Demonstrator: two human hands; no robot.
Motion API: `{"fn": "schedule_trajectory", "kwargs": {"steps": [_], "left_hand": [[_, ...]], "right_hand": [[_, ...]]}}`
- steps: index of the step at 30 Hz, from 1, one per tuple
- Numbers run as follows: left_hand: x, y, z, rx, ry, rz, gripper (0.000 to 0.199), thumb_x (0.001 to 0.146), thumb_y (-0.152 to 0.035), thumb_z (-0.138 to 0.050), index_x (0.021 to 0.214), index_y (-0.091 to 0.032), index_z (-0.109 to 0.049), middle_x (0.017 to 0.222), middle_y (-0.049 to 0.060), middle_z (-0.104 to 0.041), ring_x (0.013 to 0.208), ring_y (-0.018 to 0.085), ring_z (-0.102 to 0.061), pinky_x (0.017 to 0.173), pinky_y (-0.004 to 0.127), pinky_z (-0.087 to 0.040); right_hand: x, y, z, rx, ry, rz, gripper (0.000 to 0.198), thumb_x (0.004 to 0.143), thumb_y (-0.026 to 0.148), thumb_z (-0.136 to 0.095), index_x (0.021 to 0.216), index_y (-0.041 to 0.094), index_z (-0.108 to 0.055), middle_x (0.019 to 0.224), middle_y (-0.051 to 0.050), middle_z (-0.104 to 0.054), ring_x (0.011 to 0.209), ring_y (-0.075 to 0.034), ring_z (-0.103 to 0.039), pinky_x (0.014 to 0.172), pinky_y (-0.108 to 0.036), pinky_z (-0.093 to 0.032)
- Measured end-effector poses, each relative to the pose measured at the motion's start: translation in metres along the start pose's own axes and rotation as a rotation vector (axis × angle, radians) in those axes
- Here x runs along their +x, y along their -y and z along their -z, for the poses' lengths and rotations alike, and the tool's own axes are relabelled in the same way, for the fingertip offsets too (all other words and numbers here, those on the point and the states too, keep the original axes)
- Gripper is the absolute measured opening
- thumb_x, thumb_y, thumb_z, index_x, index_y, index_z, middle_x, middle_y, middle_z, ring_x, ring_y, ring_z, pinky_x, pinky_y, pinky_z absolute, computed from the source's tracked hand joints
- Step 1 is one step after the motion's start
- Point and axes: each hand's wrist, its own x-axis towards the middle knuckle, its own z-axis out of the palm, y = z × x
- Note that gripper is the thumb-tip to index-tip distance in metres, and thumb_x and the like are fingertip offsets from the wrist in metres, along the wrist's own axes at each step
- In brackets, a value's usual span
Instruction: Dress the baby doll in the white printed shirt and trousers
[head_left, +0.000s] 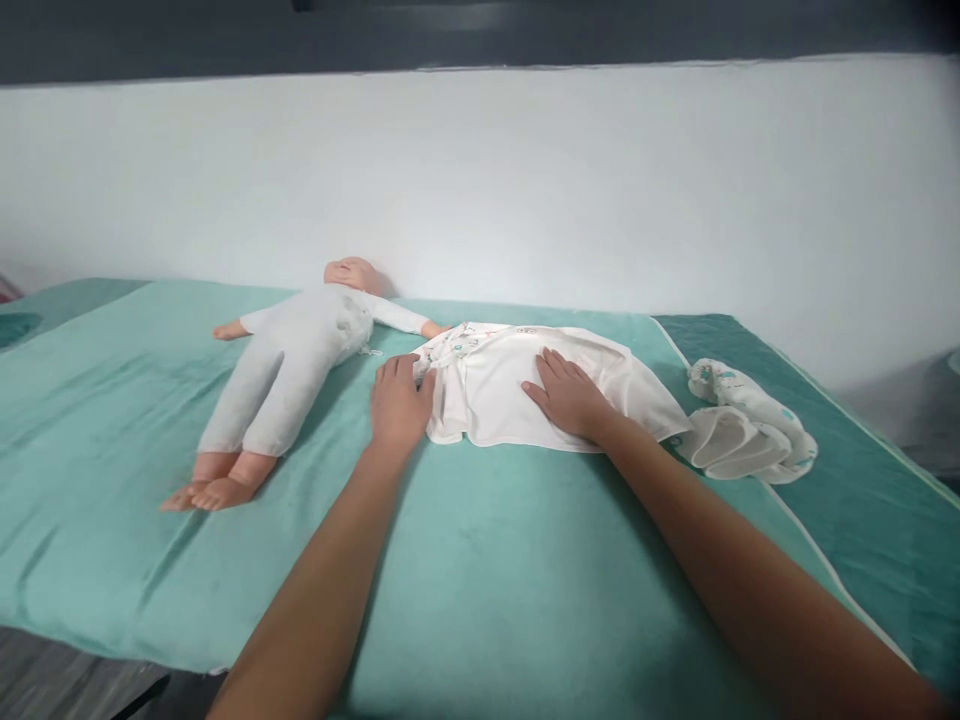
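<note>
A white baby shirt (pixel 499 385) with a small coloured print lies spread on the green bed cover. My right hand (pixel 568 393) rests flat on the middle of it, fingers stretched out. At the shirt's left edge is my left hand (pixel 401 400), palm down, its thumb apart from the fingers and the fingertips touching the cloth. Neither hand has lifted any cloth that I can see. To the left, a baby doll (pixel 307 330) in a white suit lies on its back, one hand close to the shirt's upper left corner.
A bunched white printed cloth (pixel 750 425) lies right of the shirt, by the darker green strip of the cover. The green bed cover (pixel 480 560) reaches back to a white wall (pixel 525 190). Grey floor (pixel 56 680) shows at the lower left.
</note>
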Motion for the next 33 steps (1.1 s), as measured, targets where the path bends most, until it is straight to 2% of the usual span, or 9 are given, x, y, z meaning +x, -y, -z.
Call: {"fn": "schedule_trajectory", "kwargs": {"steps": [4, 8, 13, 19, 22, 26, 28, 30, 33], "left_hand": [[0.009, 0.001, 0.001, 0.038, 0.026, 0.138, 0.034, 0.095, -0.027, -0.034, 0.113, -0.022, -0.062, 0.125, 0.014, -0.063, 0.119, 0.033, -0.054, 0.096, 0.051, -0.047], [0.016, 0.009, 0.003, 0.125, 0.017, 0.179, 0.034, 0.089, -0.032, -0.048, 0.119, -0.021, -0.059, 0.13, 0.017, -0.058, 0.123, 0.038, -0.051, 0.096, 0.056, -0.045], [0.029, 0.023, 0.002, 0.061, 0.072, 0.214, 0.028, 0.089, -0.028, -0.047, 0.114, -0.023, -0.058, 0.112, 0.014, -0.068, 0.108, 0.035, -0.062, 0.091, 0.056, -0.047], [0.064, 0.043, -0.005, -0.163, -0.289, 0.189, 0.023, 0.092, -0.025, -0.045, 0.111, -0.02, -0.056, 0.11, 0.009, -0.064, 0.104, 0.022, -0.061, 0.093, 0.037, -0.049], [0.074, 0.045, -0.006, -0.255, -0.33, 0.184, 0.025, 0.092, -0.023, -0.043, 0.116, -0.021, -0.051, 0.112, 0.008, -0.062, 0.099, 0.018, -0.062, 0.09, 0.032, -0.05], [0.057, 0.029, 0.003, -0.239, -0.401, 0.073, 0.024, 0.091, -0.023, -0.047, 0.115, -0.022, -0.05, 0.119, 0.008, -0.058, 0.113, 0.019, -0.056, 0.093, 0.032, -0.049], [0.04, 0.016, 0.008, -0.219, -0.303, 0.064, 0.021, 0.092, -0.03, -0.048, 0.111, -0.022, -0.052, 0.107, 0.007, -0.063, 0.101, 0.02, -0.06, 0.088, 0.035, -0.05], [0.025, 0.005, 0.011, -0.17, -0.059, 0.092, 0.025, 0.092, -0.043, -0.05, 0.107, -0.023, -0.056, 0.096, 0.005, -0.066, 0.085, 0.021, -0.063, 0.079, 0.036, -0.049], [0.013, -0.006, 0.012, -0.04, 0.271, 0.098, 0.034, 0.085, -0.056, -0.056, 0.093, -0.023, -0.059, 0.088, 0.006, -0.068, 0.079, 0.024, -0.061, 0.069, 0.034, -0.044]], "right_hand": [[0.009, 0.018, 0.0, 0.025, -0.007, 0.037, 0.069, 0.101, 0.048, -0.021, 0.152, 0.002, -0.028, 0.161, -0.019, -0.022, 0.151, -0.028, -0.016, 0.121, -0.046, -0.019], [0.035, 0.048, 0.001, 0.07, -0.021, 0.099, 0.064, 0.102, 0.043, -0.023, 0.15, 0.003, -0.032, 0.16, -0.017, -0.026, 0.15, -0.026, -0.02, 0.121, -0.044, -0.02], [0.058, 0.065, 0.004, 0.122, -0.063, 0.188, 0.049, 0.102, 0.034, -0.028, 0.142, 0.011, -0.043, 0.155, -0.014, -0.038, 0.145, -0.024, -0.03, 0.117, -0.043, -0.025], [0.053, 0.057, 0.007, 0.237, -0.097, 0.312, 0.041, 0.101, 0.03, -0.028, 0.132, 0.016, -0.051, 0.146, -0.01, -0.048, 0.137, -0.022, -0.04, 0.112, -0.038, -0.034], [0.054, 0.057, 0.006, 0.278, -0.111, 0.262, 0.043, 0.1, 0.026, -0.027, 0.136, 0.016, -0.048, 0.144, -0.011, -0.05, 0.133, -0.022, -0.044, 0.112, -0.037, -0.034], [0.058, 0.057, 0.004, 0.285, -0.124, 0.193, 0.046, 0.099, 0.024, -0.026, 0.139, 0.014, -0.046, 0.144, -0.012, -0.05, 0.136, -0.023, -0.042, 0.115, -0.039, -0.031], [0.059, 0.056, 0.004, 0.31, -0.12, 0.19, 0.047, 0.099, 0.025, -0.027, 0.141, 0.014, -0.045, 0.146, -0.012, -0.049, 0.137, -0.023, -0.041, 0.116, -0.04, -0.031], [0.059, 0.055, 0.004, 0.373, -0.123, 0.155, 0.05, 0.098, 0.028, -0.028, 0.144, 0.013, -0.042, 0.15, -0.011, -0.044, 0.139, -0.023, -0.04, 0.117, -0.041, -0.031], [0.059, 0.053, 0.005, 0.529, -0.128, 0.069, 0.058, 0.097, 0.032, -0.031, 0.151, 0.013, -0.033, 0.159, -0.01, -0.032, 0.146, -0.023, -0.029, 0.121, -0.042, -0.025]]}}
